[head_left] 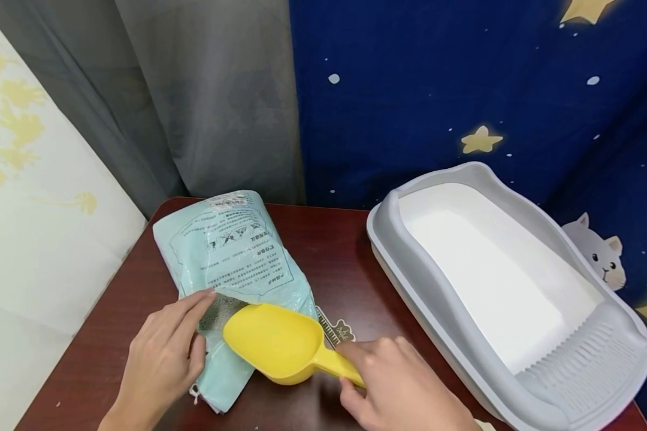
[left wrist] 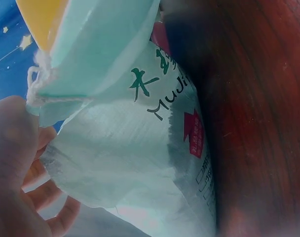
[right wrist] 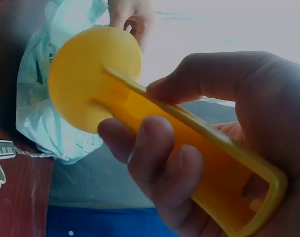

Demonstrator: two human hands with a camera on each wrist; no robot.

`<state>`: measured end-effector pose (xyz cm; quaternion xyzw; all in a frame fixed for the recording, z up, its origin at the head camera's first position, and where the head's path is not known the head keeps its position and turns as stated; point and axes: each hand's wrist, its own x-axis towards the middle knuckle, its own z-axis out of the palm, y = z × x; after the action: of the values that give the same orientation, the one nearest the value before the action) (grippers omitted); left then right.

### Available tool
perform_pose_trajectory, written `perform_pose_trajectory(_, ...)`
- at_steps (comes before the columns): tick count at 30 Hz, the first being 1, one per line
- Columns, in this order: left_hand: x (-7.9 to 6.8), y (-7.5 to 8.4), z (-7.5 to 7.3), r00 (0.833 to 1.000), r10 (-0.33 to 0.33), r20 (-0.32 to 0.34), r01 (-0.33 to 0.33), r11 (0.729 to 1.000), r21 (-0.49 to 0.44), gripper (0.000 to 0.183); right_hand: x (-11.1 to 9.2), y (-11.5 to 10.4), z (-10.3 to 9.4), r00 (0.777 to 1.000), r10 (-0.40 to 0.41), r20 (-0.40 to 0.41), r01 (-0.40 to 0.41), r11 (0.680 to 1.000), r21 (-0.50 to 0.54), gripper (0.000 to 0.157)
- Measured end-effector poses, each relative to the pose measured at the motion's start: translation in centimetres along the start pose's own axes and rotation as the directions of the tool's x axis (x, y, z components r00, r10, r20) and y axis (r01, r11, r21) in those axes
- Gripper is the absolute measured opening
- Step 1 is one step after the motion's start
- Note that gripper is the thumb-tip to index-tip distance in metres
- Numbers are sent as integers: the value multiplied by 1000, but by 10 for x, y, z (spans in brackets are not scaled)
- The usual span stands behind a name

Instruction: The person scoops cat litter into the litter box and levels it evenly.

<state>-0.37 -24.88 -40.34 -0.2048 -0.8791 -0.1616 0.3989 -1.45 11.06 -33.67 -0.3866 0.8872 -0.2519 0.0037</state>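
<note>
A light blue printed plastic bag lies on the table, torn open near its front end. Greyish granules show in the opening. My left hand pinches the bag's edge there, with thumb and fingers around the plastic in the left wrist view. A yellow scoop is in my right hand, fingers curled round its handle. The scoop's bowl faces up and looks bare inside, its front lip overlapping the opening in the head view.
A grey litter box with a white inside and a ribbed front step stands to the right. A small printed tag on a cord lies by the bag. Grey and blue curtains hang behind the dark red table.
</note>
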Motion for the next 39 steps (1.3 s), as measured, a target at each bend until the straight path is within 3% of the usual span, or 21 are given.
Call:
perform_pose_trajectory(10, 13, 3, -1, 999, 14, -43, -13, 1000, 19, 34, 5, -4, -5, 999, -38, 9, 39, 995, -94, 26)
perform_pose_trajectory(20, 23, 0, -1, 999, -40, -17, 41, 998, 57, 43, 9, -11, -10, 998, 23, 58, -16, 994, -110, 23)
perform_pose_trajectory(28, 25, -1, 2, 998, -59, -11, 60, 996, 61, 43, 12, -14, -10, 997, 14, 72, -5, 992, -122, 25)
perform_pose_trajectory(34, 28, 1, 5, 998, -51, -32, 53, 997, 56, 41, 16, -17, -7, 994, 28, 105, -18, 995, -95, 25)
perform_pose_trajectory(39, 32, 4, 9, 998, -31, -62, 33, 999, 42, 41, 17, -21, -6, 995, 28, 96, -14, 989, -144, 31)
